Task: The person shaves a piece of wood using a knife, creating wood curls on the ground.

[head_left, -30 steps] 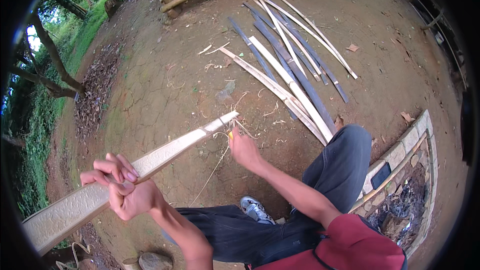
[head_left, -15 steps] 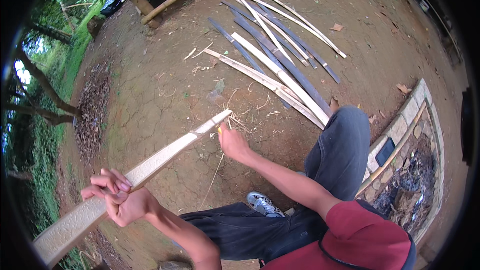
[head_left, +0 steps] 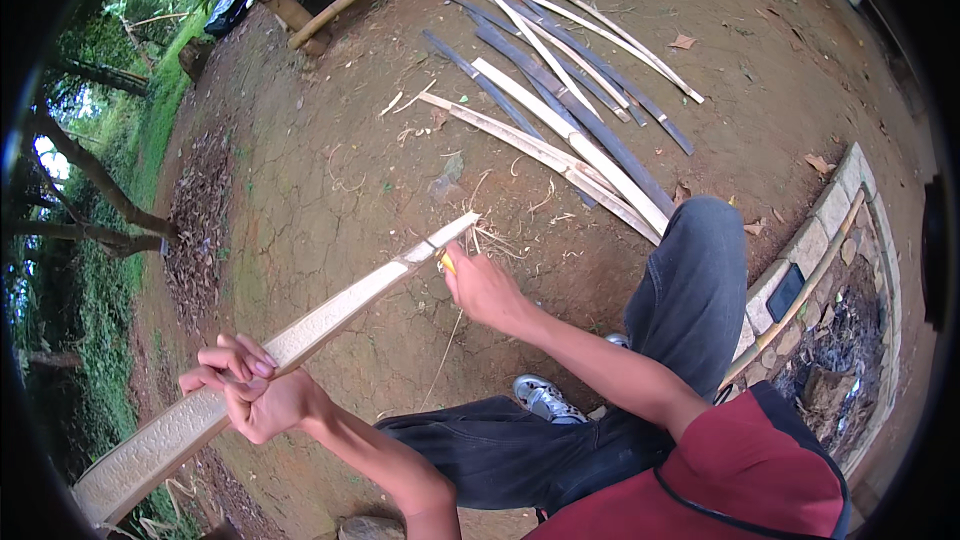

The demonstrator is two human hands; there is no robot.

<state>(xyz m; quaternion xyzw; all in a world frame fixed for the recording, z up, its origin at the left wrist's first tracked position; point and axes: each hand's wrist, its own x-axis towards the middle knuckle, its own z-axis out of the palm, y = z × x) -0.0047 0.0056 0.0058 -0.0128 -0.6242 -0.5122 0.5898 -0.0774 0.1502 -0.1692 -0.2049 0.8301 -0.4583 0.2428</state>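
Note:
A long, pale split bamboo strip point(head_left: 335, 312) slants from the lower left up to the middle of the view, its narrow tip pointing away from me. My left hand point(head_left: 255, 390) is wrapped round its wide part, fingers curled over the upper edge. Close to the thin end, my right hand point(head_left: 485, 290) is closed on a small tool with a yellow handle point(head_left: 447, 263), held against the strip's lower edge. The tool's blade or working end is hidden. Thin curled shavings point(head_left: 492, 243) lie on the ground beyond that hand.
Several pale and dark bamboo strips point(head_left: 560, 145) lie loosely piled ahead. At right, a stone-edged fire pit point(head_left: 830, 360) has a dark phone point(head_left: 785, 292) on its border. My bent knee point(head_left: 700, 280) rises beside my right arm. A bamboo bench point(head_left: 330, 15) stands at the far left.
The whole view has shifted slightly. My right hand and the yellow-handled tool sit a little farther back from the strip's tip; my left hand keeps its grip.

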